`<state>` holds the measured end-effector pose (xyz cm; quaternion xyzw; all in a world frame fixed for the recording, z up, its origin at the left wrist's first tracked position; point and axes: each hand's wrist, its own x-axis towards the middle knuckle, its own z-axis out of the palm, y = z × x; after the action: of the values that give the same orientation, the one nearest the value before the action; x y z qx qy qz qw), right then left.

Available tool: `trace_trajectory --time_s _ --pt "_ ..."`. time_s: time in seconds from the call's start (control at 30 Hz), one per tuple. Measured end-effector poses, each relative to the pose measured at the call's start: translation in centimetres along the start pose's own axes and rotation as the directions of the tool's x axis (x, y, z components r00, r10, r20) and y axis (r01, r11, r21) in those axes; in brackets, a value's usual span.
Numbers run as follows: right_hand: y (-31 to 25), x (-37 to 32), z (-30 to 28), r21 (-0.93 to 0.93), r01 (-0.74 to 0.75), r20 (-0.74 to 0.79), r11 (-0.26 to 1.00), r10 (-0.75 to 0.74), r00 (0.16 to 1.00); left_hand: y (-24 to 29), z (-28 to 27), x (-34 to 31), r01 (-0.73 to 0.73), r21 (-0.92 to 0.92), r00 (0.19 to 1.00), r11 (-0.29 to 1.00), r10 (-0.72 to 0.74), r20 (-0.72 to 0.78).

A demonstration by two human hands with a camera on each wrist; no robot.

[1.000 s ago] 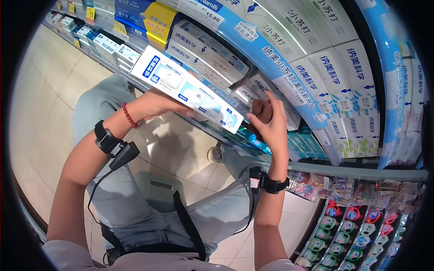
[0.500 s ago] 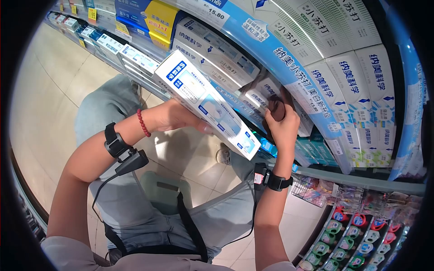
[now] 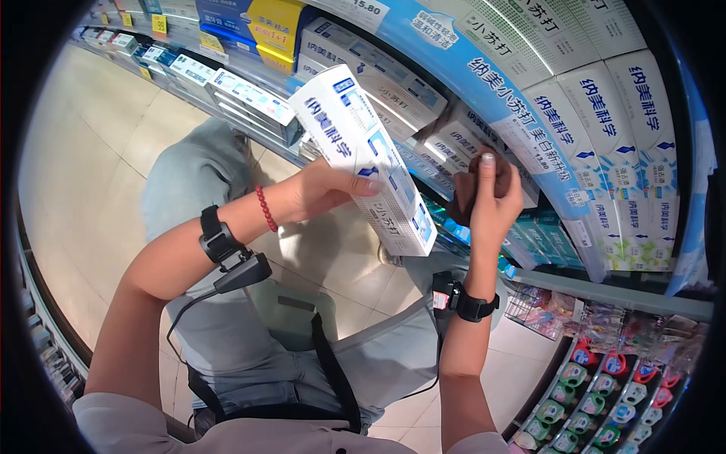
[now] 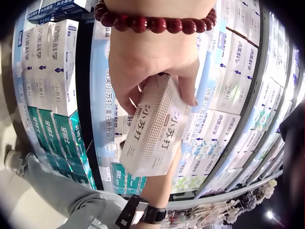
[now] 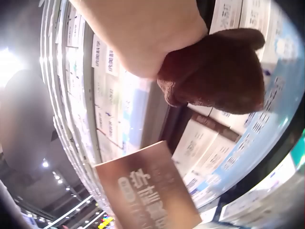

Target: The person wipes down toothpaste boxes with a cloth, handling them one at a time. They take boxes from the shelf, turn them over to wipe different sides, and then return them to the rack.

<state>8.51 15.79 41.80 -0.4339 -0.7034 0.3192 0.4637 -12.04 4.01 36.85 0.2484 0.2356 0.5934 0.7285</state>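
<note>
My left hand [image 3: 329, 189] grips a white toothpaste box [image 3: 327, 121] with blue lettering, thumb across its front, in front of the shelf. In the left wrist view the box [image 4: 155, 129] points away from the palm, with its dotted face showing. My right hand [image 3: 495, 200], to the right of the box, pinches a bunched brown cloth [image 3: 464, 197] by the shelf edge. The right wrist view shows the cloth [image 5: 219, 71] hanging from the fingers over boxes, while the shaded end of the held box [image 5: 147, 191] stands below.
Rows of similar white boxes [image 3: 408, 98] fill the shelf behind both hands. A blue price strip [image 3: 514, 113] runs along the upper shelf edge. Teal boxes [image 3: 541, 242] sit low on the right. Bottles [image 3: 590, 393] stand at lower right, and a green stool [image 3: 291, 318] is between the legs.
The left hand has turned the box from its illustrated side to its large-lettered front and moved it right. The right hand, with the cloth, has shifted right and raised its thumb.
</note>
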Motion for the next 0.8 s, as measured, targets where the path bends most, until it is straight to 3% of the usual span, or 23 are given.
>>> trace_trajectory --time_s 0.1,0.17,0.23,0.3,0.37,0.43,0.5,0.53,0.57,0.63,0.7,0.73,0.8 --pt "-2.1 -2.1 1.5 0.101 -0.03 -0.134 0.994 0.044 0.99 -1.5 -0.3 -0.8 -0.02 -0.102 0.993 0.995 0.008 -0.116" --pt "-3.8 -5.5 3.6 0.056 0.067 0.089 0.996 -0.072 0.993 -2.3 0.1 -1.4 0.011 -0.211 0.978 0.977 -0.055 -0.2" --pt "-2.8 -9.1 6.9 0.171 0.189 0.366 0.967 -0.241 0.899 -2.8 1.3 -1.6 -0.081 -0.216 0.976 0.973 0.034 -0.213" --pt "-3.0 -11.0 8.1 0.141 0.153 0.34 0.978 -0.193 0.92 -3.6 -0.9 -1.8 0.009 -0.158 0.959 0.987 -0.053 -0.279" --pt "-2.4 -10.2 8.2 0.016 0.302 0.267 0.953 -0.295 0.917 -3.4 0.1 -2.2 0.048 0.104 0.971 0.993 -0.022 -0.238" --pt "-2.2 -8.0 7.8 -0.018 0.245 0.123 0.969 -0.241 0.963 -4.6 0.2 -2.5 0.151 0.375 0.971 0.915 -0.066 -0.23" --pt "-1.9 -5.6 7.0 0.104 0.138 0.04 0.985 -0.142 0.989 -4.6 2.2 -3.0 0.206 0.419 0.969 0.884 -0.124 -0.215" --pt "-2.1 -5.1 6.9 0.311 -0.006 0.055 0.95 -0.012 0.998 -3.8 3.4 -3.5 0.35 0.408 0.927 0.843 -0.25 -0.279" --pt "-2.1 -4.6 6.4 0.311 0.007 0.055 0.95 -0.026 0.998 -3.9 3.4 -3.4 0.383 0.323 0.918 0.866 -0.316 -0.241" --pt "-1.5 -3.7 5.4 0.371 -0.112 0.137 0.922 0.065 0.988 -3.7 2.9 -3.3 0.459 0.157 0.886 0.875 -0.438 -0.148" --pt "-1.4 -2.7 4.5 0.418 -0.252 0.262 0.873 0.149 0.953 -3.8 0.8 -3.2 0.442 0.089 0.875 0.893 -0.451 0.176" --pt "-1.3 -2.1 4.2 0.469 -0.349 0.348 0.811 0.193 0.917 -3.8 0.2 -3.2 0.441 0.053 0.839 0.896 -0.432 0.331" --pt "-1.2 -1.5 3.6 0.55 -0.582 0.562 0.599 0.25 0.788 -4.2 0.0 -3.3 0.523 -0.167 0.789 0.836 -0.4 0.465"
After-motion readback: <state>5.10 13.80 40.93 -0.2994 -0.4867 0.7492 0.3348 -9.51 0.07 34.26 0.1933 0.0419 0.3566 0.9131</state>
